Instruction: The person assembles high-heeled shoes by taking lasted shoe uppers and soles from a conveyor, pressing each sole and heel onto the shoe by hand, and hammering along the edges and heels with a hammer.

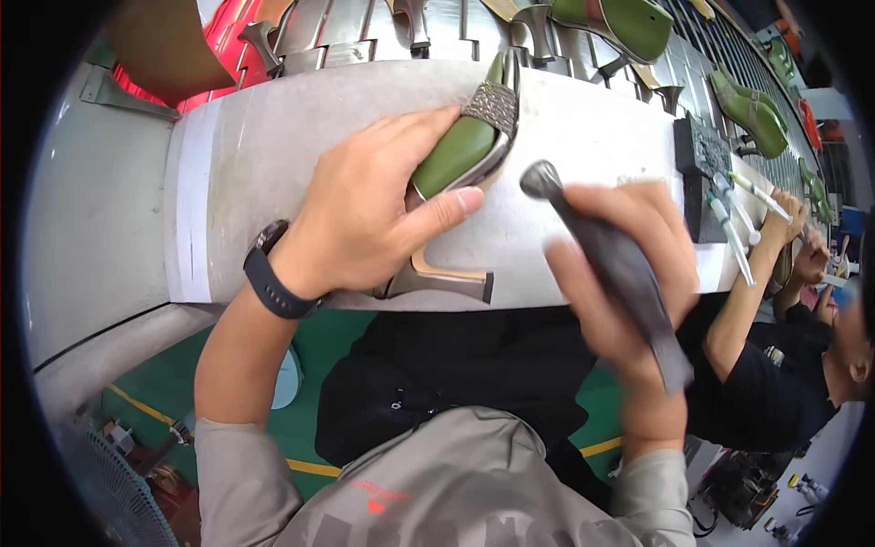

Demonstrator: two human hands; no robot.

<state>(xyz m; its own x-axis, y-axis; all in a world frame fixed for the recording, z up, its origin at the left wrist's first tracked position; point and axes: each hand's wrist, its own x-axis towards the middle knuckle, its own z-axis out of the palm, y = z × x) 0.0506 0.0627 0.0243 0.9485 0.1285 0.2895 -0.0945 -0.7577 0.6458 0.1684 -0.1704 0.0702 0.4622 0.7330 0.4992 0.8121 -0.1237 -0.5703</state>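
Observation:
On the pale bench, my left hand (369, 201) is wrapped around a green shoe (456, 155) with a glittery band across it and a grey sole edge along its right side. Its thumb presses near the shoe's lower end. Below that hand lies a tan and grey heel piece (447, 273); whether it joins the shoe is hidden. My right hand (629, 255), blurred by motion, grips a dark hammer (615, 260). The hammer's rounded head (541, 180) is raised to the right of the shoe, apart from it.
Along the far side runs a slatted metal conveyor (365, 41) with heeled soles and green shoes (752, 114). Several syringes (729, 228) lie by a black block (700, 150) at the right. A co-worker (775, 365) sits close beyond. A brown panel (164, 55) stands far left.

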